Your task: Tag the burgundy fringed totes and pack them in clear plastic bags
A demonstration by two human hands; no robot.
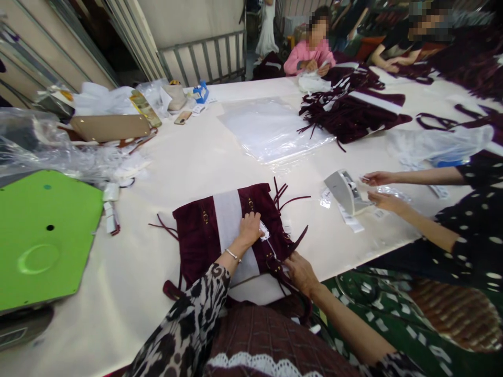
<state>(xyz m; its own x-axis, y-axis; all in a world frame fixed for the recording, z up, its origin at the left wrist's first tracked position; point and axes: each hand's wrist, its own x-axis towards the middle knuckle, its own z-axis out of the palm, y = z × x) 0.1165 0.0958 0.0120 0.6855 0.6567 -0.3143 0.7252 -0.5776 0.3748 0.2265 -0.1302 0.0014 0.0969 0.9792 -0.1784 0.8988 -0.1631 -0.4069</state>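
A dark maroon suede bag lies flat on the white table in front of me, with a pale strip wrapped across its middle. Fringe cords stick out at its sides, and small metal buckles show near the far edge. My left hand rests over the bag, its fingers closed at a white tag with a string. At the bag's near right corner, beside the strap's metal fittings, my right hand is closed on the bag's strap; its fingertips are partly hidden.
A co-worker's hands work at a grey label dispenser on the right. Clear plastic bags and a heap of maroon bags lie farther back. On the left stand a green panel and a tan bag.
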